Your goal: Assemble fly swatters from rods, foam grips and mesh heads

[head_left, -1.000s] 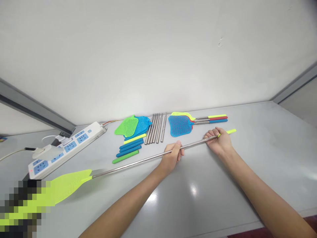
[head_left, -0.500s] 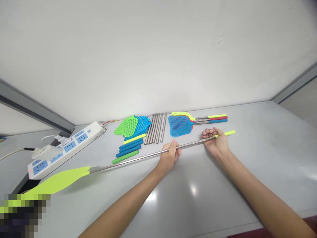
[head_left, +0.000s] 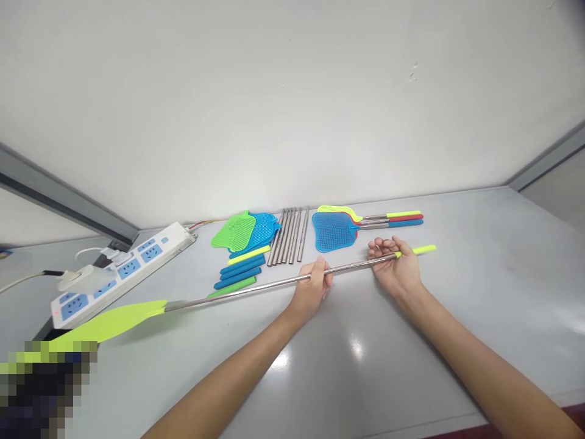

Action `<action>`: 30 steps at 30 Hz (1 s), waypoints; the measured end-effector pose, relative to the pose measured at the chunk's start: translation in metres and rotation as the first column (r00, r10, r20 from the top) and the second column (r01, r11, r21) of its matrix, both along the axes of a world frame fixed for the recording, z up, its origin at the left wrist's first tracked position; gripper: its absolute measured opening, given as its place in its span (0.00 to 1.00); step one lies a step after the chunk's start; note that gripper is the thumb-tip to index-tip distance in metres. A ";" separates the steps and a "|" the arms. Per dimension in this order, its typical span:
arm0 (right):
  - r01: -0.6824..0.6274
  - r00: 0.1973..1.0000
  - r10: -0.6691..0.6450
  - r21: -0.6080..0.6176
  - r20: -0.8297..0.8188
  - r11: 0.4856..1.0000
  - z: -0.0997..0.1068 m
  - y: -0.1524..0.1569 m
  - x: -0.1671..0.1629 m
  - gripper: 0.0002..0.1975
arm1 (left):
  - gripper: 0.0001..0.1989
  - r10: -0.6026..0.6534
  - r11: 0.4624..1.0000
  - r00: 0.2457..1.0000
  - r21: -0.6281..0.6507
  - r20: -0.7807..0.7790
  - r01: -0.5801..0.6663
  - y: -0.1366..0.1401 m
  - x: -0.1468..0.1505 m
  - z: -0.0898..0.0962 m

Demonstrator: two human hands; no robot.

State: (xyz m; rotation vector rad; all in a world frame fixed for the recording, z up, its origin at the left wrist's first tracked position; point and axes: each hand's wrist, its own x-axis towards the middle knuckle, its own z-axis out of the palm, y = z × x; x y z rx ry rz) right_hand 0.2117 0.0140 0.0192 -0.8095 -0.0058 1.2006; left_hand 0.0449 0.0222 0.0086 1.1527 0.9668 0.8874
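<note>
A yellow-green fly swatter (head_left: 260, 285) with a long extended metal rod stretches across the table between my hands. My left hand (head_left: 311, 283) is closed around the middle of the rod. Near the other end, my right hand (head_left: 397, 265) holds the yellow grip under the thumb, the other fingers loosely curled and the palm turned up. The swatter's flat head (head_left: 123, 323) points to the lower left, seen nearly edge-on, its far end lost in a blurred patch. Behind my right hand lie several fly swatters with blue, red and yellow parts (head_left: 336, 233).
Several metal rods (head_left: 287, 238) lie side by side at the back. Left of them are green and blue swatter heads (head_left: 235, 231) and several loose blue, yellow and green grips (head_left: 242, 266). A white power strip (head_left: 123, 274) with plugs and cables stands on the left. A wall (head_left: 292, 122) rises behind the table.
The swatter's head end has risen slightly, and the rod now overlaps the green grip more. Both hands keep their hold in nearly the same places.
</note>
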 end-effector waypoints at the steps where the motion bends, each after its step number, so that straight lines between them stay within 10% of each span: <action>1: -0.010 1.000 0.010 -0.005 0.001 1.000 0.001 0.000 0.000 0.10 | 0.25 0.001 1.000 1.000 0.001 0.006 -0.001 0.000 0.000 0.000; 20: -0.164 0.961 0.163 -0.013 0.222 0.986 0.010 -0.002 -0.004 0.13 | 0.22 0.074 0.997 0.978 -0.009 0.194 -0.074 0.007 -0.001 -0.008; 30: 0.069 0.994 -0.063 -0.067 0.084 0.995 0.006 -0.004 -0.006 0.19 | 0.24 -0.173 0.983 0.977 0.043 -0.124 0.180 -0.002 -0.003 -0.001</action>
